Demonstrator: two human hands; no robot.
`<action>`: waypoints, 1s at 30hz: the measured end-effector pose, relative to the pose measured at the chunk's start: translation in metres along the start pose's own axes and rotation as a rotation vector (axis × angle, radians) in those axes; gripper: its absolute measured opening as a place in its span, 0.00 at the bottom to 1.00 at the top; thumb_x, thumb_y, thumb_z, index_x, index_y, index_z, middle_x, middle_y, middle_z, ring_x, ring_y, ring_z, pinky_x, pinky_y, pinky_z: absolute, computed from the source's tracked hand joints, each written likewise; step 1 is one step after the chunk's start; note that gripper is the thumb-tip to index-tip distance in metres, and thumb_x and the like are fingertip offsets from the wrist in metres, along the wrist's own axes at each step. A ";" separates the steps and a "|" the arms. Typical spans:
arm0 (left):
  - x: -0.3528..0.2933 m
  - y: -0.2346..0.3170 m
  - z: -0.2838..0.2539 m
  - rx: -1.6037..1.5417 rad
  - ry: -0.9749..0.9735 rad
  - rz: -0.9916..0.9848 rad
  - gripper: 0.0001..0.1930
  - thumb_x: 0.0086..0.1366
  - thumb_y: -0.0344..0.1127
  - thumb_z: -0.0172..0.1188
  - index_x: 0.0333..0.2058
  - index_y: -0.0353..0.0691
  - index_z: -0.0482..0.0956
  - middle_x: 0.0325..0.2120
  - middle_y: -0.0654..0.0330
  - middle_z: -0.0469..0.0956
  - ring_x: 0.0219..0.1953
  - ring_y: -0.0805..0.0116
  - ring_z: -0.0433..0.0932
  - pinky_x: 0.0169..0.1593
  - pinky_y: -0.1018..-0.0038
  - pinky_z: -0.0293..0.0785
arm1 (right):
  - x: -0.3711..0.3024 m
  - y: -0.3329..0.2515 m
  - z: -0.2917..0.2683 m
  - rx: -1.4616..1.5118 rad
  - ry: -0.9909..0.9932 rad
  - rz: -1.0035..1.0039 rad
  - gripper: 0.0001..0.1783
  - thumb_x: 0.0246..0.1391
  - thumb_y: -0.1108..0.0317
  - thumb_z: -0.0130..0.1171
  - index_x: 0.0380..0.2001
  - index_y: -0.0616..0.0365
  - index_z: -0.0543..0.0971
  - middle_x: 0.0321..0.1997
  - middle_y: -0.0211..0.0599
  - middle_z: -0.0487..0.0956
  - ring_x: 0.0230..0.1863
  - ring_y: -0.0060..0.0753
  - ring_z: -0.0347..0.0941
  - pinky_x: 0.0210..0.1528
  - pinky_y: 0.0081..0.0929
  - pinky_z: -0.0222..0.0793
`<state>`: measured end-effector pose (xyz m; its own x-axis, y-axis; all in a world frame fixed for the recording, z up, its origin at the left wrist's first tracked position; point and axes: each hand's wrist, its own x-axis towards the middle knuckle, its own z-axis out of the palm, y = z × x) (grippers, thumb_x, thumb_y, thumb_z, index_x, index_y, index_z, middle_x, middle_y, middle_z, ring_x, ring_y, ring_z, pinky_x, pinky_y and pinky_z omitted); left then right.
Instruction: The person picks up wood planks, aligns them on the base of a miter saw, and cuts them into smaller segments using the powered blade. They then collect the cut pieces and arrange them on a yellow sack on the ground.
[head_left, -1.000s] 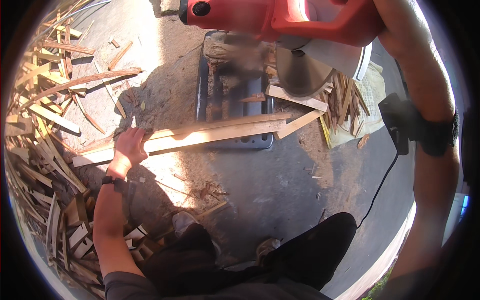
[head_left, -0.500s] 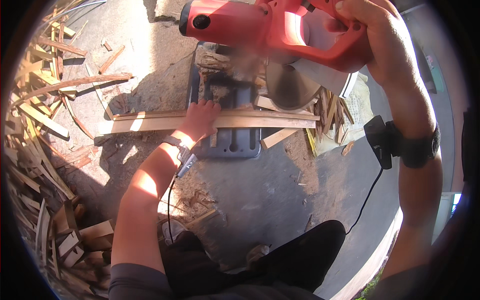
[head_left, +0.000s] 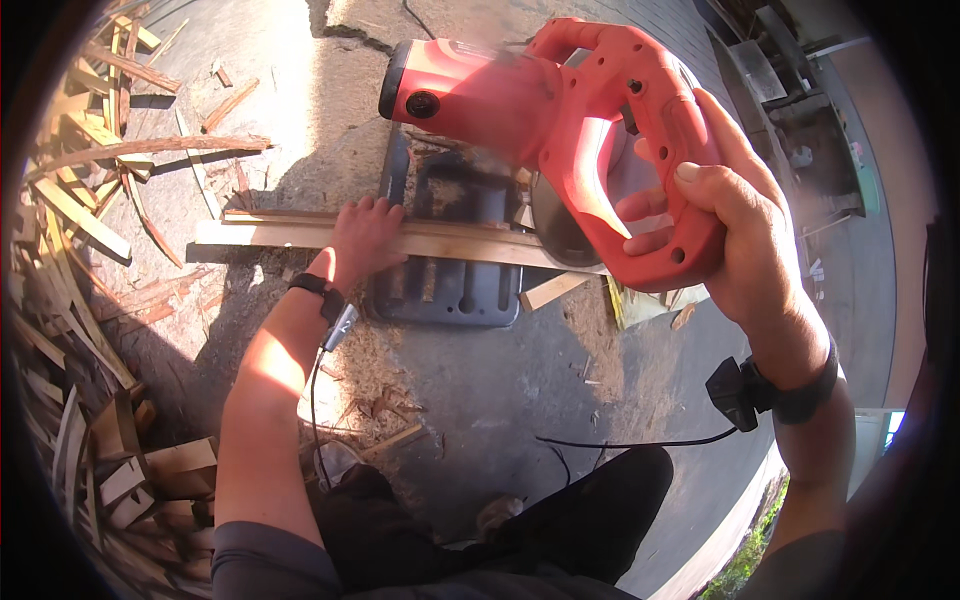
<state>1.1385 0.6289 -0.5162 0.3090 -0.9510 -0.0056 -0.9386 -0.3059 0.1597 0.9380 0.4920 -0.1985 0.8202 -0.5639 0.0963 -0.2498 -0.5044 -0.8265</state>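
A red chop saw with a D-shaped handle stands in front of me. My right hand is wrapped round that handle. The grey round blade is at the right part of two long, thin wooden strips, which lie side by side across the saw's dark base. Whether the blade has cut into them I cannot tell. My left hand holds the strips from above, left of the blade, its fingers curled over the far edge. The saw's head and handle hide the strips' right end.
A big heap of wood offcuts spreads along the left side. A short wood piece lies right of the base, beside a pale sack. Sawdust covers the ground near my feet. Cables hang from both wrist straps.
My right hand has brought the saw's handle and head nearer to me, so the handle now covers the strips' right end. My left hand has shifted slightly left, still on the strips.
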 end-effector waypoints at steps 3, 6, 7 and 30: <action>0.002 0.001 -0.001 -0.046 -0.008 -0.029 0.33 0.41 0.53 0.70 0.45 0.45 0.70 0.39 0.57 0.73 0.46 0.57 0.72 0.48 0.59 0.67 | 0.016 -0.010 -0.004 0.176 -0.151 0.213 0.33 0.51 0.61 0.49 0.60 0.66 0.61 0.50 0.51 0.73 0.39 0.41 0.79 0.33 0.29 0.80; 0.002 -0.006 -0.006 0.065 0.095 0.000 0.34 0.41 0.53 0.69 0.47 0.46 0.70 0.40 0.57 0.73 0.47 0.57 0.71 0.51 0.56 0.64 | 0.034 -0.007 -0.006 0.156 -0.117 0.312 0.27 0.52 0.60 0.51 0.52 0.66 0.69 0.43 0.45 0.77 0.39 0.37 0.79 0.32 0.28 0.80; 0.002 -0.008 -0.008 0.058 0.096 0.000 0.34 0.41 0.53 0.69 0.47 0.46 0.70 0.40 0.57 0.73 0.47 0.57 0.71 0.51 0.56 0.64 | 0.041 -0.003 -0.009 0.180 -0.130 0.311 0.22 0.53 0.59 0.52 0.45 0.66 0.72 0.38 0.42 0.79 0.39 0.32 0.79 0.31 0.26 0.80; 0.009 -0.028 0.000 0.102 -0.111 -0.031 0.34 0.46 0.57 0.64 0.46 0.40 0.67 0.38 0.51 0.74 0.45 0.54 0.74 0.49 0.61 0.69 | 0.040 0.017 0.003 0.443 -0.094 0.412 0.13 0.47 0.72 0.55 0.38 0.63 0.73 0.28 0.38 0.75 0.25 0.27 0.73 0.26 0.25 0.73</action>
<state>1.1676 0.6287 -0.5207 0.3250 -0.9382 -0.1188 -0.9412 -0.3332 0.0568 0.9685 0.4627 -0.2106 0.7486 -0.5845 -0.3130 -0.3352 0.0738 -0.9393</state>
